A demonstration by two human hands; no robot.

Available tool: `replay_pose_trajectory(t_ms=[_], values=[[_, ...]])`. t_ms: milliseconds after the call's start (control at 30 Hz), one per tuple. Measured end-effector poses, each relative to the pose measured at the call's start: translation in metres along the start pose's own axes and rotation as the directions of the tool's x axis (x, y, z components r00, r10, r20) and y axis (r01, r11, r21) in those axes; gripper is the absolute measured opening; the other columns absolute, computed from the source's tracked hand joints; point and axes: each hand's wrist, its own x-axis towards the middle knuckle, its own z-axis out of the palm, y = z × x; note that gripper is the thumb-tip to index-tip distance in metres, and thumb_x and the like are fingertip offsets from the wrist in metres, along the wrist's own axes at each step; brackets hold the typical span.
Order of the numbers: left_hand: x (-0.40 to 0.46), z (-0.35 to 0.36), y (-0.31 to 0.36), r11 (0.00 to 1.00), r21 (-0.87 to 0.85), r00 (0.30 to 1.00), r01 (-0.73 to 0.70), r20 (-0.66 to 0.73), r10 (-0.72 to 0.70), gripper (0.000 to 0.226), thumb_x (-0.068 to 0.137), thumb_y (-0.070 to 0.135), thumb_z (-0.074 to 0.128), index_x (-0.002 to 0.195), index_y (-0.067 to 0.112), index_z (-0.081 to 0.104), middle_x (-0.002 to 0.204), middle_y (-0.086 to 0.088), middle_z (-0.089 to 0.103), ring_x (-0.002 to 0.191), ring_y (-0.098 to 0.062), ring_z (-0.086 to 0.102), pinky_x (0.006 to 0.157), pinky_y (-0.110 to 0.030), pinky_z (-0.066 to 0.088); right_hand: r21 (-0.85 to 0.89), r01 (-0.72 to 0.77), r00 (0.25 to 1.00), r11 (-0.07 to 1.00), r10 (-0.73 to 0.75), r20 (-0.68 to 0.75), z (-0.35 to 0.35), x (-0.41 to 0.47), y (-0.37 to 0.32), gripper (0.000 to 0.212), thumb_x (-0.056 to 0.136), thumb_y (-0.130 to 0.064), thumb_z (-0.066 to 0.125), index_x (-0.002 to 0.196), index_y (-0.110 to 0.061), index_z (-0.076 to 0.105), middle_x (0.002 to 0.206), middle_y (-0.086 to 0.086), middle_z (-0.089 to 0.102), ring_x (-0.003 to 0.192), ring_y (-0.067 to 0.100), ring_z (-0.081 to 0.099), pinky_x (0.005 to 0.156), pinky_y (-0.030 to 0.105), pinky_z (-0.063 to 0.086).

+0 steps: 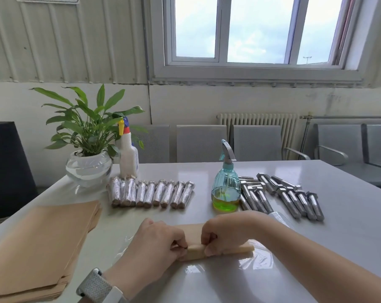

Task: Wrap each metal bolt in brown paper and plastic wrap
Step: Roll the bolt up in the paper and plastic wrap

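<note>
Both hands clamp one brown-paper roll (218, 251) low on the table (316, 248), presumably a bolt inside, though no metal shows. Left hand (156, 243): grip closed on the roll's left part, fingertips curled over the top and pinching the paper edge. Right hand (225, 232): grip closed on the roll just right of the left one, fingers tucked over it, thumb in front. Two grips nearly touching at mid-roll, likely to keep the paper tight while it turns.

Roll's long axis runs left-right across the view, near parallel to the table's front edge, right end slightly farther away. Right end sticks out well past the right grip; left end is hidden under the left hand. Which end holds the bolt head: can't tell.

Clear plastic wrap (257, 256) lies flat under and right of the grips, so probably the roll gets rolled into it next.

Beyond the grips: row of finished wrapped bolts (152, 193), left of centre. Bare bolts (294, 197) beyond and right of the right grip, near the green spray bottle (226, 189). Stack of brown paper sheets (38, 248) left of the left grip, in easy reach.
</note>
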Motion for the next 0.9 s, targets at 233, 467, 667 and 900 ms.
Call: replay_pose_trajectory(t_ms=[233, 467, 667, 900], values=[[0.0, 0.002, -0.003, 0.998, -0.056, 1.0, 0.015, -0.021, -0.016, 0.016, 0.086, 0.046, 0.062, 0.098, 0.036, 0.067, 0.082, 0.022, 0.055, 0.086, 0.0, 0.045, 0.08, -0.024, 0.02, -0.085, -0.031, 1.0, 0.996, 0.031, -0.003, 0.001, -0.001, -0.009, 0.036, 0.097, -0.033, 0.054, 0.129, -0.017, 0.057, 0.128, 0.008, 0.058, 0.111, 0.028, 0.055, 0.077, 0.03, 0.036], [-0.001, 0.0, -0.005, 0.986, -0.157, 0.999, 0.047, 0.009, -0.046, 0.012, 0.084, 0.046, 0.064, 0.093, 0.039, 0.067, 0.097, 0.022, 0.062, 0.099, -0.002, 0.048, 0.092, -0.021, 0.024, 0.008, -0.028, 0.997, 1.0, 0.028, -0.066, 0.009, -0.006, -0.001, 0.036, 0.094, -0.04, 0.058, 0.125, -0.022, 0.059, 0.121, -0.001, 0.06, 0.097, 0.017, 0.053, 0.069, 0.025, 0.035], [0.0, 0.0, -0.004, 0.981, -0.179, 0.997, 0.074, 0.041, -0.068, 0.01, 0.082, 0.047, 0.067, 0.09, 0.041, 0.066, 0.093, 0.025, 0.063, 0.099, -0.002, 0.048, 0.087, -0.019, 0.023, 0.112, -0.048, 0.92, 0.992, 0.088, -0.383, -0.013, 0.018, 0.014, 0.027, 0.093, -0.039, 0.061, 0.106, -0.016, 0.067, 0.098, -0.002, 0.065, 0.088, 0.018, 0.056, 0.073, 0.027, 0.042], [-0.005, -0.003, -0.003, 0.976, -0.214, 0.999, 0.044, 0.022, -0.04, 0.003, 0.083, 0.044, 0.064, 0.083, 0.044, 0.061, 0.079, 0.029, 0.052, 0.087, 0.003, 0.043, 0.09, -0.018, 0.023, 0.094, -0.216, 0.942, 0.972, 0.233, -0.24, -0.004, 0.049, 0.017, 0.051, 0.084, -0.069, 0.052, 0.103, -0.022, 0.053, 0.109, 0.001, 0.061, 0.089, 0.02, 0.053, 0.067, 0.033, 0.038]])
